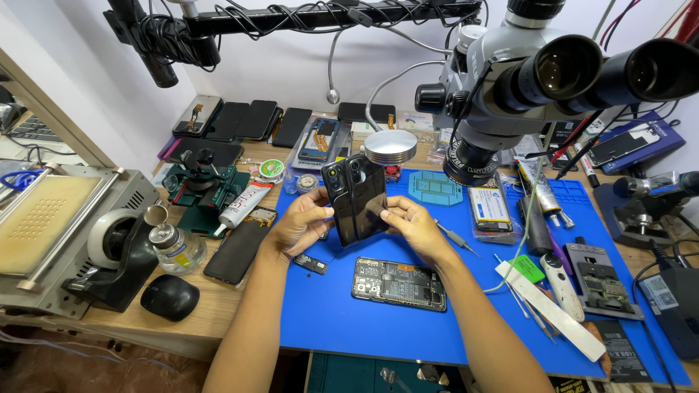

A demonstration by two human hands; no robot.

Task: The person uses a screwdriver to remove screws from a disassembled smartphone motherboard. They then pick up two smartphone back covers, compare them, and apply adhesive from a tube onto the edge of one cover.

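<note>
My left hand (302, 220) and my right hand (415, 225) both grip a glossy black phone back cover (357, 196), held upright above the blue work mat (342, 320). The cover's camera cut-outs sit at its top. Just below my hands an opened phone body (399, 283) lies flat on the mat with its circuit board showing. A small black part (312, 263) rests on the mat under my left wrist.
A microscope (524, 80) hangs over the mat's far right. Several phones line the back wall. A battery (488, 207), tweezers (455, 236), a white pry tool (551, 311), a glue tube (245, 204), a bottle (173, 247) and a black mouse (169, 297) surround the mat. A grey machine (51, 225) stands left.
</note>
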